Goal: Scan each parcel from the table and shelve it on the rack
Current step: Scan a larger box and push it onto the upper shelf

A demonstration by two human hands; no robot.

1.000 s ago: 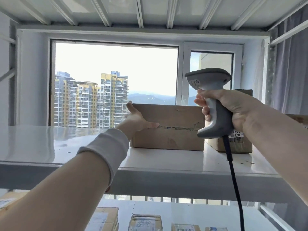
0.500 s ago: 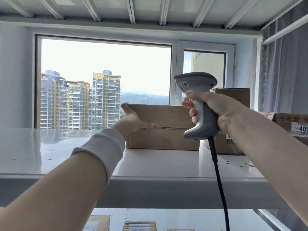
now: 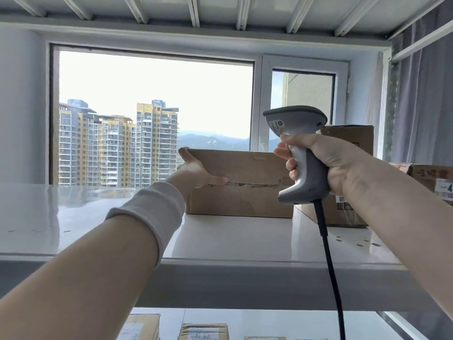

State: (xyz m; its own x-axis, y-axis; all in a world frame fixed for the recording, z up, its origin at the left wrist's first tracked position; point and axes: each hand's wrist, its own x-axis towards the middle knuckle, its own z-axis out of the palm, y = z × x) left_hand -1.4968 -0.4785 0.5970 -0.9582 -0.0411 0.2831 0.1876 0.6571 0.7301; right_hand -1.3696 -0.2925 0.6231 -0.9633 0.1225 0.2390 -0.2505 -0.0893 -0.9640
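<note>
Window (image 3: 157,99) noted behind a white metal rack, with tower blocks and hills seen through the glass. A grey curtain (image 3: 421,106) is hung at the far right. The ribbed underside of a higher shelf (image 3: 220,11) is seen overhead.

Upper shelf (image 3: 73,217): glossy white.

Parcel (image 3: 245,168): a brown cardboard box, laid flat on the upper shelf towards the back, with its long side turned to the camera and a torn tape seam along the front.

Left hand (image 3: 196,173): the parcel is grasped at its left end. The thumb is laid along the front face at the seam and the fingers are wrapped round the end, with one fingertip seen at the top corner. From this hand the parcel runs rightward. A white sleeve (image 3: 152,212) is worn at the wrist.

Right hand (image 3: 328,160): clenched round the handle of a grey scanner (image 3: 295,122), which is held up in front of the parcel's right end, so that end is hidden. The scanner's head is seen above the fist. A black cable (image 3: 328,266) is hung from the handle below the hand, past the shelf edge.

A taller box (image 3: 353,141) is partly hidden behind the right hand, just beside the parcel; whether they touch cannot be told. A labelled box (image 3: 431,177) is seen right of the right forearm. Below both arms, small parcels (image 3: 203,331) are laid on a lower shelf.
</note>
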